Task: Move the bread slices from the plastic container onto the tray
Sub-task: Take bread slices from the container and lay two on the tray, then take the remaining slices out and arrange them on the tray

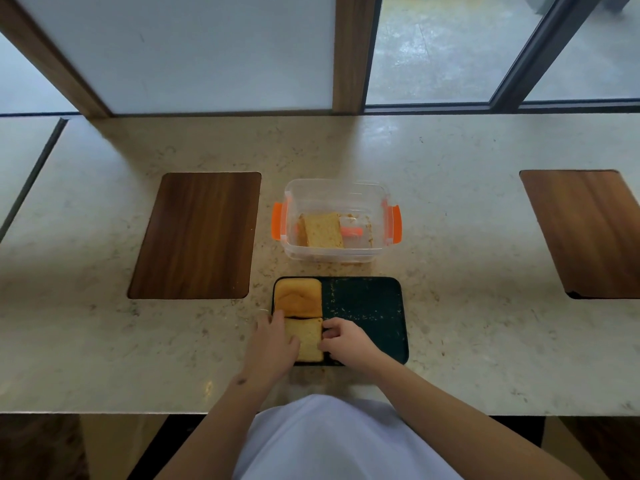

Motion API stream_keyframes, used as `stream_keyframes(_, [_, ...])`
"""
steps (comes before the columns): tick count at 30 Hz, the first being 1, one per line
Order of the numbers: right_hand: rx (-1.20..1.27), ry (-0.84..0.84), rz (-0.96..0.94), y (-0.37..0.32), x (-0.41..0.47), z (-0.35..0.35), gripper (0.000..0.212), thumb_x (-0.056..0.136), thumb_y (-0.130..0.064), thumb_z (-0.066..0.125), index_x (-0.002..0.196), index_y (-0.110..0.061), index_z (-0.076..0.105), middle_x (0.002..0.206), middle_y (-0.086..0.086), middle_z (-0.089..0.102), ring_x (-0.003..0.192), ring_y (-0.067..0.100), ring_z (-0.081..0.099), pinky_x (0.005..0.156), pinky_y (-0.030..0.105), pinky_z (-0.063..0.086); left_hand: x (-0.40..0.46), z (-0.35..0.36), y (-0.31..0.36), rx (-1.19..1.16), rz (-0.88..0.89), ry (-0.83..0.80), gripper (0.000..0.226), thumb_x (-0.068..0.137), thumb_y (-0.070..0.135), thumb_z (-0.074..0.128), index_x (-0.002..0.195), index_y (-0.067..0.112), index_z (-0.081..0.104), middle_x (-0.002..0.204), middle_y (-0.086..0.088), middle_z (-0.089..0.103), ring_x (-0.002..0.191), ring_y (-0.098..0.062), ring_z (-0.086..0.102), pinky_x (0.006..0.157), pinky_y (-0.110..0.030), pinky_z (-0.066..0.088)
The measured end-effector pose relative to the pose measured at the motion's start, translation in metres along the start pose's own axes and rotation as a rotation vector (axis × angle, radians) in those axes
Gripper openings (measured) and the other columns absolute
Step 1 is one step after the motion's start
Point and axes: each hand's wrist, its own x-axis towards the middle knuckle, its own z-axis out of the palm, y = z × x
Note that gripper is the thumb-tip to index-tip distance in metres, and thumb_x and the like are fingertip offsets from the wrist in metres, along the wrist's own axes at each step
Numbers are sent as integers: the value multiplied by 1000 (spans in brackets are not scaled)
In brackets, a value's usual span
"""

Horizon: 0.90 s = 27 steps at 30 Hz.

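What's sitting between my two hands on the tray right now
In the head view, a bread slice lies between your left hand and right hand, in the near-left corner of the dark tray. Both hands touch its sides.

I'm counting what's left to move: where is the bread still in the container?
In the head view, the remaining bread leans in the left half of the plastic container, just beyond the tray.
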Motion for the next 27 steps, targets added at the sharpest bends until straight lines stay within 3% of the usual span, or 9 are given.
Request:
stream_keyframes(3, [-22,-38,16,-3,1,1,66,85,-22,71,146,-19,46,128,1,61,111,17,60,96,37,55,0,1,-1,47,11,-60,47,93,32,56,135,14,47,137,-18,44,115,-32,51,91,-40,49])
stream_keyframes(6, [-62,-26,18,-15,0,-7,56,88,-26,70,141,-18,51,124,0,62,109,17,61,96,38,55,4,-5,2,-36,-7,-29,44,92,31,57,132,13,48,130,-15,49,107,-29,54,88,-41,51])
stream_keyframes(11, [-182,115,-201,-67,-8,-50,34,95,-28,60,127,-18,61,119,-1,67,106,14,62,94,37,54,29,-44,44,-234,99,136,47,96,33,57,138,15,48,132,-7,53,104,-14,50,84,-31,42])
stream_keyframes(13, [-138,183,-319,-95,-8,-71,27,97,-23,58,122,-15,63,114,0,69,103,14,64,93,37,55,45,-66,74,-309,173,216,46,96,31,59,138,14,50,132,-6,54,105,-13,53,86,-30,45])
stream_keyframes(16, [-155,373,-458,-131,-1,-95,25,96,-16,57,118,-8,66,112,3,70,100,14,63,87,26,52,66,-92,112,-405,231,290,46,96,30,60,138,15,50,133,-3,53,107,-12,53,88,-28,46])
stream_keyframes(18, [-191,463,-471,-147,10,-106,25,94,-16,58,116,-7,67,112,5,70,100,16,63,87,29,52,85,-101,131,-408,227,290,48,96,27,59,140,12,49,135,-6,53,109,-12,51,86,-25,39])
stream_keyframes(20, [-270,476,-405,-152,25,-115,29,94,-21,58,118,-8,65,118,7,67,104,20,62,89,34,52,103,-104,142,-384,173,223,50,95,22,59,142,8,49,134,-9,55,108,-14,54,85,-22,38])
stream_keyframes(24, [-413,355,-161,-151,52,-121,45,91,-27,57,132,-8,53,139,14,45,106,27,56,86,37,49,137,-98,146,-483,-62,-28,48,92,25,57,136,9,49,114,-6,59,82,-13,55,56,-23,36])
stream_keyframes(27, [-453,279,-29,-151,70,-118,58,88,-26,59,141,-8,42,146,16,37,114,33,55,89,43,52,158,-96,148,-642,-298,-105,29,90,29,57,110,9,53,89,-1,55,72,-13,50,55,-28,37])
